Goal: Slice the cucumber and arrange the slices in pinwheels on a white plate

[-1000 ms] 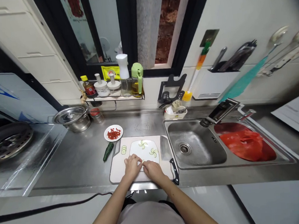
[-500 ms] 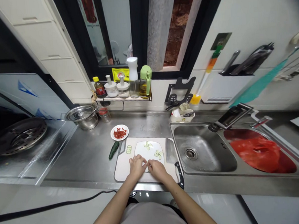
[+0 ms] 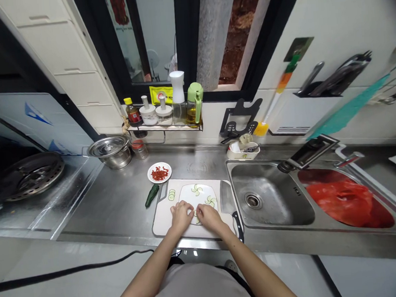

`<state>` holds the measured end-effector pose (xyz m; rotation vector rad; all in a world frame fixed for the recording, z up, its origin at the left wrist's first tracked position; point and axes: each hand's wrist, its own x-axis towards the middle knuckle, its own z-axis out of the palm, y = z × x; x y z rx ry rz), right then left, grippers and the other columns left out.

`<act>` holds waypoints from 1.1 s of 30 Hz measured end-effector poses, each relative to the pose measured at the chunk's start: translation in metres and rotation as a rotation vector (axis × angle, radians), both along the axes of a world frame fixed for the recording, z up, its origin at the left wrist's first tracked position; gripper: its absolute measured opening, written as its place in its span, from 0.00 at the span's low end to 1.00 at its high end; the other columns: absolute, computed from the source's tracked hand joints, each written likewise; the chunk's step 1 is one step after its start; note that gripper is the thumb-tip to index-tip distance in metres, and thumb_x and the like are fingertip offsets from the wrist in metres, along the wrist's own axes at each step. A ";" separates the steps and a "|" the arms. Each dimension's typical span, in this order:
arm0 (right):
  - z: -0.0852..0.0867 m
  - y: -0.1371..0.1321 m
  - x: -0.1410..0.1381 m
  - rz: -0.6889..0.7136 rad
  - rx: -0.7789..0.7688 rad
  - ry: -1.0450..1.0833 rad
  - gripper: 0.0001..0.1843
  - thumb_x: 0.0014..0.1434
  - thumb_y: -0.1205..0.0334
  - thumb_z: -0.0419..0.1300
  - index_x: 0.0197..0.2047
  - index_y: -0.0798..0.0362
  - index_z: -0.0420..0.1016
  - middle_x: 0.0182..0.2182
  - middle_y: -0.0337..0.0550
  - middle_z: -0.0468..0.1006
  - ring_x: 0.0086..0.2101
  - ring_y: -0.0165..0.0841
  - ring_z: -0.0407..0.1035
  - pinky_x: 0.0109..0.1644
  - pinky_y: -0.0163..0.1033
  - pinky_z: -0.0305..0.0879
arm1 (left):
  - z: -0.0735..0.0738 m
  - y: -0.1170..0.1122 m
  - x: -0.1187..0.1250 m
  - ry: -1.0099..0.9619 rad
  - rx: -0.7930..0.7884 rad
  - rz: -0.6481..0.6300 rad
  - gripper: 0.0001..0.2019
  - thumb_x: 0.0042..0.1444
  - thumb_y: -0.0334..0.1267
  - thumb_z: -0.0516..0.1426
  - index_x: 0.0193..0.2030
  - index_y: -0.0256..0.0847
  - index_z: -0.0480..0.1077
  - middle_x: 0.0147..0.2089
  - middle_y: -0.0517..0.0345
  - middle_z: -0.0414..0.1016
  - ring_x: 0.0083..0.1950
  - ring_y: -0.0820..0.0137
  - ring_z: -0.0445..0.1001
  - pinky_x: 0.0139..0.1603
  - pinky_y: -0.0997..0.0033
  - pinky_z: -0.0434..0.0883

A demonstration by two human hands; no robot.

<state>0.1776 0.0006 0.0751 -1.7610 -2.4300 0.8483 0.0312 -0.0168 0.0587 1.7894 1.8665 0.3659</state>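
Together, left hand (image 3: pixel 180 214) and right hand (image 3: pixel 208 215) meet over the plate (image 3: pixel 188 196), fingers curled. Whether they grip anything is hidden.

Cleaver (image 3: pixel 226 197) blocks right; counter (image 3: pixel 120 209) open left

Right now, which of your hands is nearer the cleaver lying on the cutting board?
Right. The right hand rests just left of the cleaver; the left hand sits farther left, beyond the right one.

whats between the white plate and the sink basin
A cleaver lies flat on the cutting board's right edge, between plate and sink; the head view shows it.
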 end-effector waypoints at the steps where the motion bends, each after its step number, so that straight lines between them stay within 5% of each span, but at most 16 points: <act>1: 0.001 0.002 0.001 -0.016 -0.002 0.027 0.11 0.60 0.64 0.50 0.40 0.54 0.73 0.37 0.45 0.76 0.37 0.32 0.68 0.36 0.33 0.53 | 0.000 0.001 -0.002 -0.004 0.020 0.034 0.08 0.58 0.39 0.53 0.40 0.46 0.74 0.46 0.54 0.72 0.52 0.63 0.66 0.53 0.60 0.54; 10: 0.011 0.002 0.020 -0.153 0.119 0.363 0.14 0.60 0.60 0.47 0.41 0.52 0.72 0.25 0.38 0.71 0.29 0.32 0.65 0.34 0.33 0.57 | -0.004 0.016 -0.057 0.080 0.053 0.461 0.13 0.56 0.42 0.53 0.47 0.45 0.70 0.44 0.52 0.74 0.49 0.59 0.69 0.50 0.58 0.57; 20: 0.013 -0.003 0.029 -0.218 0.116 0.423 0.14 0.59 0.57 0.48 0.39 0.52 0.72 0.24 0.39 0.72 0.27 0.33 0.66 0.34 0.34 0.60 | -0.013 0.031 -0.063 0.220 0.019 0.494 0.16 0.53 0.51 0.54 0.43 0.44 0.71 0.46 0.47 0.74 0.50 0.54 0.70 0.51 0.53 0.58; 33: 0.008 -0.004 0.031 -0.213 0.109 0.425 0.14 0.59 0.57 0.48 0.38 0.52 0.72 0.22 0.37 0.70 0.26 0.32 0.65 0.32 0.33 0.58 | -0.018 0.035 -0.061 0.034 0.041 0.500 0.09 0.55 0.41 0.54 0.42 0.44 0.69 0.38 0.56 0.76 0.48 0.62 0.72 0.53 0.57 0.57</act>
